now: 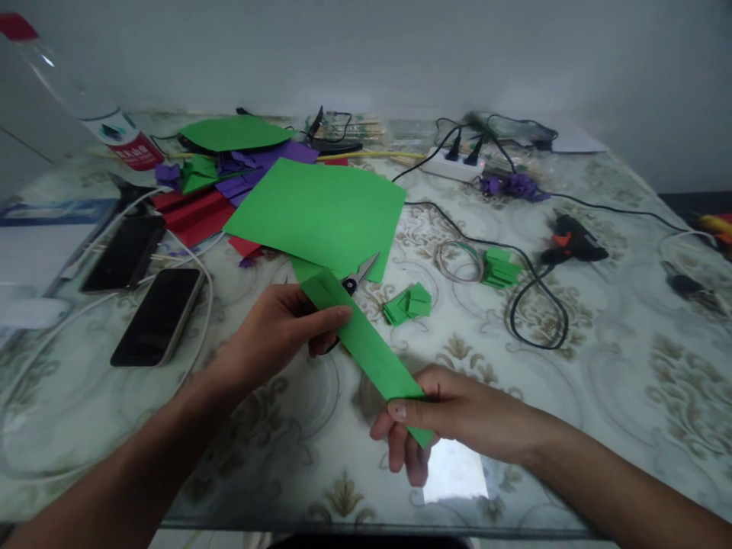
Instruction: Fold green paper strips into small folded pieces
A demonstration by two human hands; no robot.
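Over the near half of a flower-patterned desk [309,480], a long green paper strip [374,358] slants between two bare hands, as seen by an onlooker in the room. The strip is narrow and plain, matte on its upper face, with long edges that run nearly straight; a darker patch shades its far end. It looks mostly flat, its near end jutting past the right hand's fingers to a pointed corner.

The left hand [303,320] has its grip closed on the strip near the far end, thumb laid along the top. The right hand [431,412] pinches it near the other end, thumb above and fingers below, the lower ones loosely curled. Scissors [361,276] show beside the left hand, partly hidden behind the strip, blades toward the far right corner of the desk; whether that hand also holds them cannot be told.

Beyond lies a broad green sheet [332,210] with a curved far edge. One folded green piece [409,303] rests just right of the scissors, and another green bundle [501,268] sits farther right, beside a clear ring [460,261]. Toward the right edge are a black glue gun [576,240] and its looped cord [540,343]; a white power strip [453,165] stands near the far edge. To the left, two dark phones [157,316] lie near red paper [194,215], with a red-capped bottle [117,126] by the far left corner.
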